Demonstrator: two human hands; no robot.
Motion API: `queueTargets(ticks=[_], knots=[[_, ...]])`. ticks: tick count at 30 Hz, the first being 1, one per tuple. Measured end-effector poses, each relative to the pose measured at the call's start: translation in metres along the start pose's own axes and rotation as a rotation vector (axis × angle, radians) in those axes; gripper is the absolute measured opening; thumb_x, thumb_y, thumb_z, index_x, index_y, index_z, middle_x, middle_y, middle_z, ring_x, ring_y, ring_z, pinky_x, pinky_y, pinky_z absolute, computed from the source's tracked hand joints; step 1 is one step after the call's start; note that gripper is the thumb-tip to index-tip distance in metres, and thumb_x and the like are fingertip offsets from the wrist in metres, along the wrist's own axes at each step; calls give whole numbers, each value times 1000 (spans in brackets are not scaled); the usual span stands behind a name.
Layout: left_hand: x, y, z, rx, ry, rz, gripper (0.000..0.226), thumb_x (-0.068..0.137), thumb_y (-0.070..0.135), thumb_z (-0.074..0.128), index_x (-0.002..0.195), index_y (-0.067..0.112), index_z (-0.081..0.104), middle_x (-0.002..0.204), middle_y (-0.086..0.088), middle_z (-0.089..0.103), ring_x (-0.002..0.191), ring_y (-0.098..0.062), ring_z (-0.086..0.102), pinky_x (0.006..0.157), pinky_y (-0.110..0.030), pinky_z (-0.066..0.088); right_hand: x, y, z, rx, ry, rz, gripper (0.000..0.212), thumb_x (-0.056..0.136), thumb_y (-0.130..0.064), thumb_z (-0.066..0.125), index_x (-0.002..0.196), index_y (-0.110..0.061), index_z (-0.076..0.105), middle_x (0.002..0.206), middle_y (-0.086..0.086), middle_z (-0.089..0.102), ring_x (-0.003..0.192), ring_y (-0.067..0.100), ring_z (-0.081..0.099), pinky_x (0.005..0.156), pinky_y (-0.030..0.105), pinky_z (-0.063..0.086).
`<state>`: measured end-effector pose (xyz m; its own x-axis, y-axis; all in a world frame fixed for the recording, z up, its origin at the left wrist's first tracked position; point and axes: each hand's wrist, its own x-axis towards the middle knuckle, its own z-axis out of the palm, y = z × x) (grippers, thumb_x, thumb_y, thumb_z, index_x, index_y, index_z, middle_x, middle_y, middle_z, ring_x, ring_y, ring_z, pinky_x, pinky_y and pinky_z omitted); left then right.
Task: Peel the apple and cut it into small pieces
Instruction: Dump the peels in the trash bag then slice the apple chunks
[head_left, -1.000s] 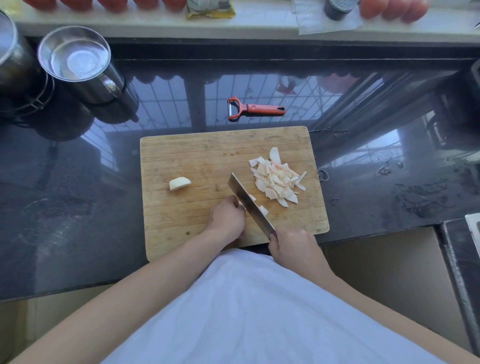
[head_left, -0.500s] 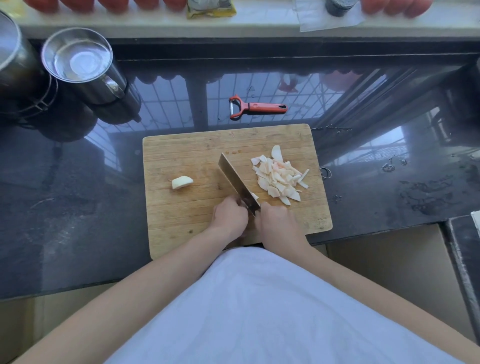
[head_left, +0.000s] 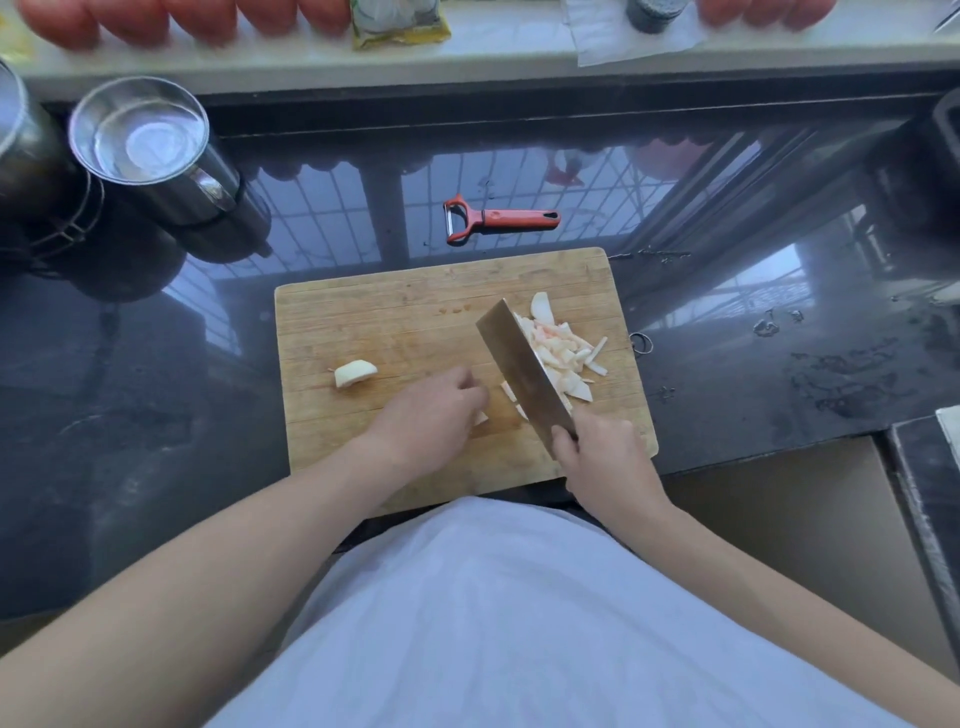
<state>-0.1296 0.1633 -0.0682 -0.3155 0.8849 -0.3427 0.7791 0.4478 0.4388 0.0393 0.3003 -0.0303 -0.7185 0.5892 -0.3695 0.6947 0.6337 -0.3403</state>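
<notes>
Fingers of the right hand (head_left: 602, 447) curl round the handle of the cleaver (head_left: 524, 371) at the near right of the cutting board (head_left: 395, 306), its blade running away toward the far edge, while the left hand (head_left: 431, 410) rests curled just left of the blade over a small apple piece (head_left: 480, 418), though its grip is hidden. Cut apple slices (head_left: 563, 353) are heaped against the blade's right face, and one uncut apple chunk (head_left: 355, 373) lies alone toward the board's left edge, nearer the left hand, which probably fetches it next. Beyond the board on the dark glossy surface (head_left: 156, 415) lie a red peeler (head_left: 498, 218) and, at the far left corner, steel cups (head_left: 150, 150).
</notes>
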Motion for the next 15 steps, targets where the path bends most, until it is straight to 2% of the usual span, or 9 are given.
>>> queueTargets(ticks=[2, 5, 7, 9, 10, 12, 13, 15], knots=[[1, 6, -6, 141, -35, -2, 17, 95, 5, 48, 102, 18, 57, 98, -5, 57, 87, -34, 62, 63, -38, 39, -3, -3, 2, 0, -13, -3, 31, 98, -31, 46, 74, -12, 53, 59, 8, 60, 53, 29, 60, 60, 43, 52], [-2, 18, -7, 95, -79, -128, 14, 97, 6, 43, 96, 19, 42, 97, -13, 66, 80, -37, 59, 62, -39, 34, -7, -7, 2, 41, -33, -14, 31, 99, -29, 48, 73, -13, 50, 61, 10, 61, 54, 30, 61, 58, 43, 52], [-4, 26, -3, -29, -88, -264, 10, 103, 14, 40, 98, 18, 47, 97, -17, 66, 80, -36, 56, 65, -40, 37, -8, -10, 3, 39, -53, -20, 30, 99, -29, 48, 72, -15, 46, 63, 11, 61, 58, 32, 60, 58, 42, 50], [-2, 30, 5, -137, -114, -430, 23, 107, 24, 37, 104, 13, 58, 97, -12, 64, 87, -36, 61, 69, -38, 39, -9, -13, 3, 5, -78, -26, 29, 99, -29, 47, 74, -15, 45, 69, 13, 62, 66, 35, 58, 63, 40, 46], [0, 31, 9, -227, -129, -508, 29, 107, 26, 36, 104, 10, 61, 94, -9, 65, 86, -34, 64, 69, -36, 42, -10, -14, 4, -11, -88, -30, 28, 100, -29, 47, 76, -15, 45, 72, 14, 63, 69, 35, 58, 66, 39, 44], [3, 35, 14, -505, -159, -632, 37, 107, 26, 34, 98, 4, 62, 80, -12, 74, 71, -31, 73, 63, -31, 49, -13, -15, 5, -32, -97, -40, 26, 99, -29, 47, 77, -15, 43, 75, 15, 64, 69, 34, 55, 65, 38, 40], [5, 38, 15, -666, -164, -693, 36, 107, 24, 34, 96, 2, 60, 72, -16, 74, 61, -30, 73, 58, -29, 52, -14, -15, 6, -45, -100, -45, 26, 99, -29, 47, 78, -16, 41, 76, 15, 64, 67, 34, 52, 63, 36, 38], [5, 45, 12, -953, -121, -816, 31, 108, 20, 35, 96, 2, 57, 69, -22, 72, 51, -31, 68, 46, -29, 54, -16, -16, 7, -98, -126, -58, 24, 100, -31, 45, 80, -18, 39, 75, 13, 62, 71, 35, 54, 63, 36, 38]])
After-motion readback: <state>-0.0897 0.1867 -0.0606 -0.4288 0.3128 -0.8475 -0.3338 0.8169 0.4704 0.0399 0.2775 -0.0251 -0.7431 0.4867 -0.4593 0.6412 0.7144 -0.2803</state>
